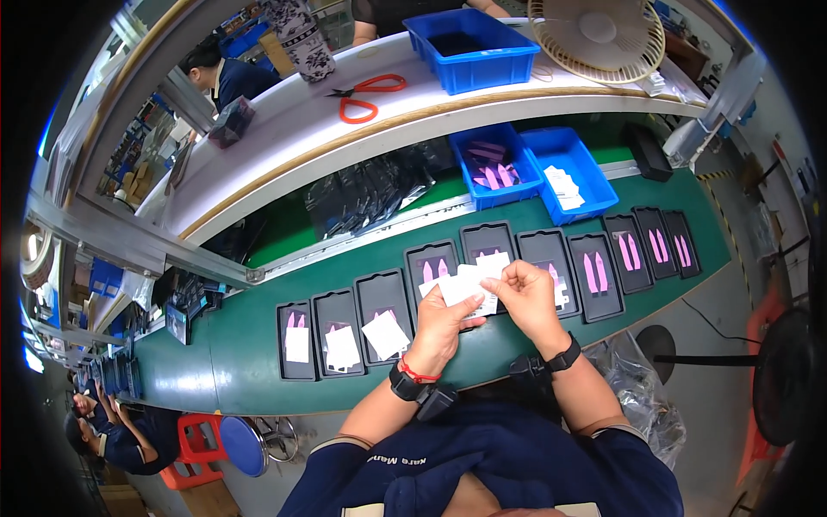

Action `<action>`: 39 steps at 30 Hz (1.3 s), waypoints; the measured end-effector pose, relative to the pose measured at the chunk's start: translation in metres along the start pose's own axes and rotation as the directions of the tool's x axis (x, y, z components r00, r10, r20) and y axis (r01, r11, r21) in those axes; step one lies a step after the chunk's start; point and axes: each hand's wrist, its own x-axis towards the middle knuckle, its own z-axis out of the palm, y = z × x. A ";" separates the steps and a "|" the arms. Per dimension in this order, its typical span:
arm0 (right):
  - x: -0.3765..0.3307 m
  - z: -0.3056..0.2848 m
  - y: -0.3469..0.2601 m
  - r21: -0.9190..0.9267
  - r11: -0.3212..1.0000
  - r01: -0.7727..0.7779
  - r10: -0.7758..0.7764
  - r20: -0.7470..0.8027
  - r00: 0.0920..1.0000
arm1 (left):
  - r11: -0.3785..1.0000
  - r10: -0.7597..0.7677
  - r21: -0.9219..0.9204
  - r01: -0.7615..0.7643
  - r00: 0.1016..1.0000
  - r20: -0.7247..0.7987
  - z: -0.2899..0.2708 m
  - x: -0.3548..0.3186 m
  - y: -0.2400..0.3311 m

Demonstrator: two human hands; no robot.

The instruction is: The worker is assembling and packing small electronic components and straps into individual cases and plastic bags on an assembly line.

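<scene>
A fanned bunch of white paper slips (465,291) is held between my two hands over the middle of a row of black trays. My left hand (441,326) is closed on the bunch from the left, its thumb lying on top. At the bunch's right edge, my right hand (527,297) pinches a slip between thumb and fingers. Beneath the hands, a tray (488,233) is partly covered. Trays to the right, such as this one (594,308), show pairs of pink pointed strips (596,272). In the left trays, white slips (385,334) lie over pink pieces.
Behind the row stand a blue bin (475,200) of pink pieces and another blue bin (594,207) with white slips. Black plastic bags (370,185) lie under the white shelf (284,146). On that shelf are red-handled scissors (360,102), a blue bin (482,73) and a fan (596,30).
</scene>
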 end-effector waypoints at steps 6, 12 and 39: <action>0.002 -0.035 0.012 0.228 0.970 -0.080 0.021 0.252 0.968 | 0.949 -0.225 -0.139 0.282 0.918 0.328 0.006 0.005 0.007; 0.003 -0.080 0.040 0.085 0.993 -0.077 0.073 0.040 0.997 | 0.945 -0.296 -0.029 0.325 0.892 0.342 0.019 0.007 0.002; -0.008 -0.157 0.043 0.251 0.968 -0.030 0.080 -0.193 0.978 | 0.984 -0.177 0.051 0.171 0.971 0.163 0.106 0.029 -0.035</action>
